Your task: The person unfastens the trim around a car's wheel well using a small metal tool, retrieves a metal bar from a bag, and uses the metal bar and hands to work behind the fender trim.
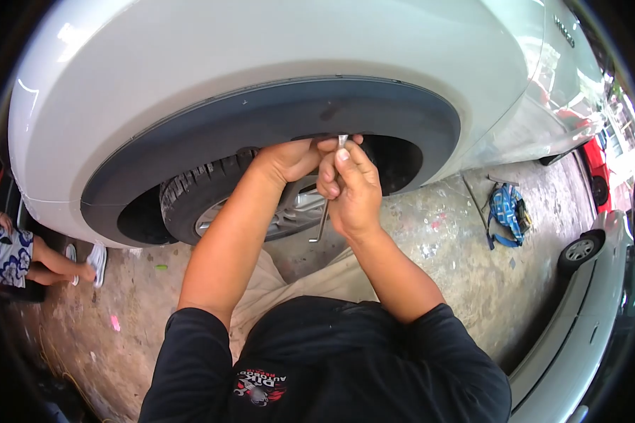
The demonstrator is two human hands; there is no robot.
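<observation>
Right at the lip of the wheel arch, my hands are close together, up against the dark trim (261, 106). My right hand (356, 187) is clamped on a silver rod (322, 222), thumb pressed near its bright upper end, the middle hidden in my grip. It runs steeply up and down in view, leaning a little: upper end at the trim's lower edge, lower end hooked off to the left, over the wheel. My left hand (296, 158) reaches in beside it, fingers partly under the trim; whether they're gripping anything, I can't tell.

Just past my left forearm, the tyre (187, 204) fills much of the arch, its spoked rim partly behind my arms. Above all that curves the pale car body (261, 42). Beneath me, a stained, scuffed floor (430, 240), my beige trousers (296, 282) spread across it. Off to the left, a pink scrap (115, 323) and another person's legs (60, 264) in pale shoes. Over to the right lies a blue backpack (504, 211); beyond it, a silver-grey car (578, 317) and a red car (597, 173) by the bright edge.
</observation>
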